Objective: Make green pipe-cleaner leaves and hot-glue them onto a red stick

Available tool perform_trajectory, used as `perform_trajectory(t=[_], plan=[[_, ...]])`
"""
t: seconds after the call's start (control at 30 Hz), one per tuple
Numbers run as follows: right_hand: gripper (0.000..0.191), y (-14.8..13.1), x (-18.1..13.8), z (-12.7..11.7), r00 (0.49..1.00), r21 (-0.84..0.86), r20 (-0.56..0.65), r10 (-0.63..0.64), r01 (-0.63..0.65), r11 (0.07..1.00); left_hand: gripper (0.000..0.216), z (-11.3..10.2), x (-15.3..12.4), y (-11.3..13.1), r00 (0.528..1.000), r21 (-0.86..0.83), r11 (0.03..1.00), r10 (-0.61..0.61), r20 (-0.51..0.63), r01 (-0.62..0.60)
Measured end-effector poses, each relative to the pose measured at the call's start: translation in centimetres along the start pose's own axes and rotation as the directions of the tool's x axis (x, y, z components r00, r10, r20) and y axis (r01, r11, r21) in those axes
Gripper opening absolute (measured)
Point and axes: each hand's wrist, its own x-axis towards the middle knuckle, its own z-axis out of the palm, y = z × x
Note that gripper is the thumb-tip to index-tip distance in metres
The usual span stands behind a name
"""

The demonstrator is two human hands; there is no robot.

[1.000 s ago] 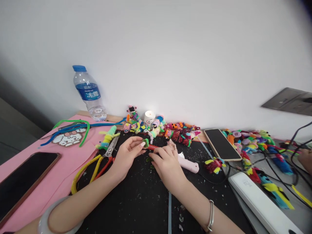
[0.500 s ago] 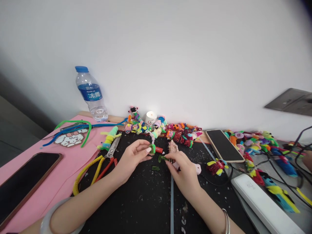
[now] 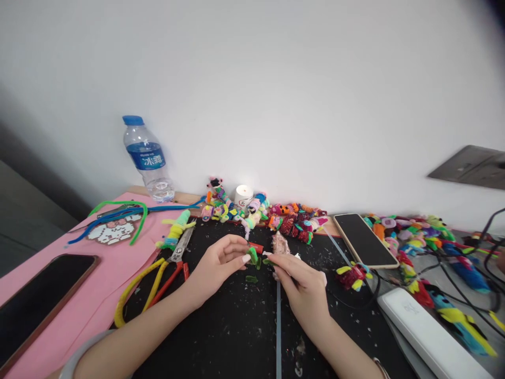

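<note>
Over the black mat (image 3: pixel 236 326), my left hand (image 3: pixel 221 263) is closed, thumb and fingers pinching a small bright-green fuzzy piece (image 3: pixel 253 255). My right hand (image 3: pixel 302 281) faces it, fingertips pinched at a tiny dark-green scrap (image 3: pixel 266 261), mostly hidden. Just below lies a loose green scrap (image 3: pixel 251 279). Behind the hands are a red stick-like object (image 3: pixel 257 247) and a mottled pinkish lump (image 3: pixel 280 244). Scissors (image 3: pixel 181 247) with a yellow-wrapped and a red handle rest left of my left hand, beside a green-and-yellow pipe-cleaner figure (image 3: pixel 175 230).
Several pipe-cleaner figures (image 3: pixel 290 223) and a white paper cup (image 3: pixel 243 195) line the wall. A water bottle (image 3: pixel 148 158), blue and green pipe cleaners (image 3: pixel 118 211) and a dark phone (image 3: pixel 43 302) are left. Another phone (image 3: pixel 365 239), a white power bank (image 3: pixel 430 337) and black cables are right.
My right hand has moved slightly left, bringing its fingertips closer to my left hand. The green piece in my left hand has turned and sits a little lower.
</note>
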Motion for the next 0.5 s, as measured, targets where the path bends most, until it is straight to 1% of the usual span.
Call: perform_trajectory(t=[0.1,0.17,0.3,0.4,0.5], plan=[[0.012,0.13,-0.09,0.15,0.993,-0.015,-0.05,0.106,-0.107,0.994,0.022,0.06,-0.01,-0.25,0.998,0.026,0.998,0.049,0.036,-0.05],[0.009,0.28,-0.08,0.24,0.989,0.005,-0.069,0.129,-0.129,0.992,0.023,0.12,-0.07,-0.47,0.995,0.045,0.996,0.077,0.064,-0.08],[0.013,0.56,-0.03,0.33,0.993,0.095,-0.049,0.112,-0.107,0.99,0.024,0.33,-0.22,-0.71,0.992,0.091,0.993,0.067,0.104,-0.077],[0.016,0.6,-0.16,0.34,0.989,0.103,-0.035,0.144,-0.14,0.985,0.022,0.47,-0.29,-0.76,0.992,0.118,0.99,0.059,0.111,-0.072],[0.015,0.41,-0.38,0.34,0.981,0.096,-0.034,0.193,-0.189,0.977,0.02,0.51,-0.38,-0.79,0.991,0.145,0.987,0.057,0.12,-0.074]])
